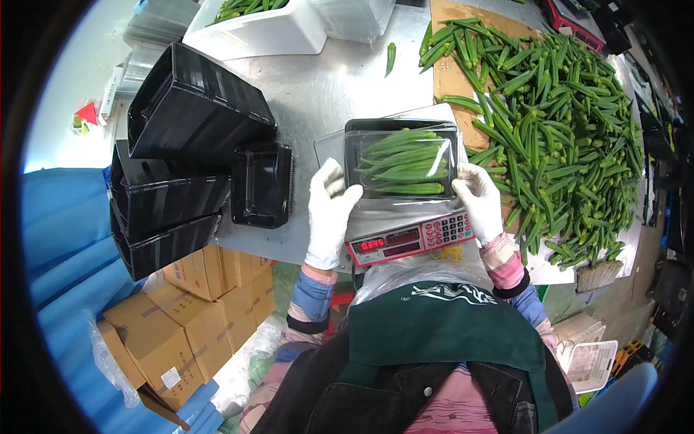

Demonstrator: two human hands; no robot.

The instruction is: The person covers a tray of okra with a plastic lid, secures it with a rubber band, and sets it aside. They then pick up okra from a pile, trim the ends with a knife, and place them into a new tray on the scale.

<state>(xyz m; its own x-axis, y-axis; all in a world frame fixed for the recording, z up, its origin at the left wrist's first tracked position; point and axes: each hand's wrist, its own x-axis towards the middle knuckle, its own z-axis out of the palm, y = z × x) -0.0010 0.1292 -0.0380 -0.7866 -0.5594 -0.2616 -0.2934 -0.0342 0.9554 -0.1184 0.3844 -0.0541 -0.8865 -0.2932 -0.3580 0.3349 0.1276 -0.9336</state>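
Observation:
A black tray [352, 159] of okra [405, 160], covered by a clear lid, rests on the platform of a red digital scale [412, 240] whose display is lit. My left hand [330, 210], in a white glove, is at the tray's left side, its thumb and fingers apart around nothing I can make out. At the right edge, my gloved right hand [478, 200] pinches the rim of the tray or lid between thumb and fingers. White glare on the clear plastic hides part of the okra.
Stacked black trays [202, 108] stand at the left, with a single empty tray [262, 184] beside them. A large okra pile [549, 137] covers the right side. A white bin [260, 32] is at the back. Cardboard boxes [163, 336] sit low at the left.

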